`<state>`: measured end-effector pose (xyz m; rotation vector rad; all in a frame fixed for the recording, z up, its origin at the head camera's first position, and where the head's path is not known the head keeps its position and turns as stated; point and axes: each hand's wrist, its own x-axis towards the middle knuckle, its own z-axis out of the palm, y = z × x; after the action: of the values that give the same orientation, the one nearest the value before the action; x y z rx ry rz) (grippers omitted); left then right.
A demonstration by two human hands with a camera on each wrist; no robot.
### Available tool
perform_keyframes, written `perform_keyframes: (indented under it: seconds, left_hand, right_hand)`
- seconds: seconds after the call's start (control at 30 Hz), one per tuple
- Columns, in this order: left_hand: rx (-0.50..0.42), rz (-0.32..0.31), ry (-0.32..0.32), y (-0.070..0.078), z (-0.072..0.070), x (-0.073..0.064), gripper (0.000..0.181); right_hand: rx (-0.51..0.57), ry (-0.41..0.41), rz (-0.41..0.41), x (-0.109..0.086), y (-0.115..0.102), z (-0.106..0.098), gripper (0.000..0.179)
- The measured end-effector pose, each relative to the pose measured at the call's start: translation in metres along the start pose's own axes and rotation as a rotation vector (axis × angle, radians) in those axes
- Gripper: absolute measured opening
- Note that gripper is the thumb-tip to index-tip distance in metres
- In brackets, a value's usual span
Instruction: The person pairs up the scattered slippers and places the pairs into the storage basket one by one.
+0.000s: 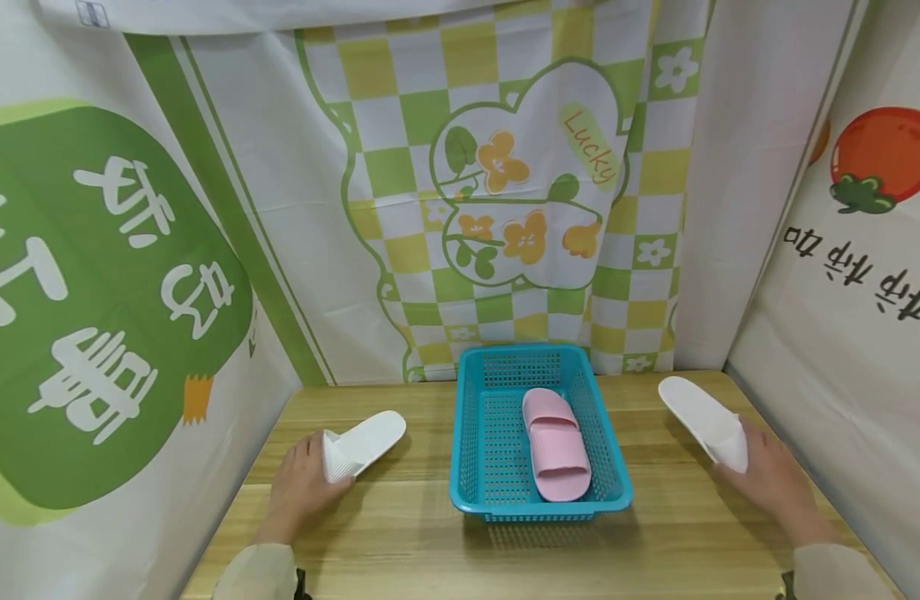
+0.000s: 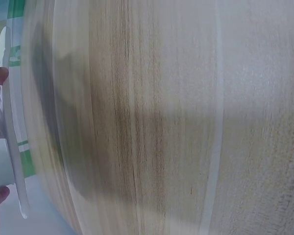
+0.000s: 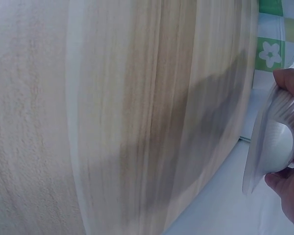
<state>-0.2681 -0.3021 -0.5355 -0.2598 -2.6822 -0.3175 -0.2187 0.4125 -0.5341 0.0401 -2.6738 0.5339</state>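
Note:
My left hand (image 1: 306,479) grips a white slipper (image 1: 373,435) by its ribbed strap, to the left of the blue basket (image 1: 460,433). In the left wrist view that slipper (image 2: 12,137) is seen edge-on, raised over the wood with a shadow beneath. On the other side, my right hand (image 1: 775,475) holds a second white slipper (image 1: 696,412), fingers and thumb around its strap area. The right wrist view shows this slipper (image 3: 264,142) lifted above the tabletop too. Inside the basket lies one pink slipper (image 1: 557,450), strap up, along the right side.
The basket stands mid-table between both hands, near the back edge. A wooden table (image 1: 407,542) spreads under everything. Printed cloth (image 1: 385,208) hangs behind, with a white cloth wall (image 1: 842,333) on the right and a green-lettered one (image 1: 92,292) on the left.

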Motion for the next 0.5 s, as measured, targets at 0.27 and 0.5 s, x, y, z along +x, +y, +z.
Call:
perform_keyframes:
  seconds: [0.27,0.5]
  left_hand:
    - [0.019,0.032,0.027,0.003,-0.002,0.003,0.097]
    - [0.027,0.072,0.061,0.007,-0.004,0.005,0.095]
  right_hand:
    - [-0.014,0.013,-0.026,0.005,-0.009,-0.006,0.095]
    - [-0.042,0.063,-0.108,0.011,-0.013,-0.010,0.093]
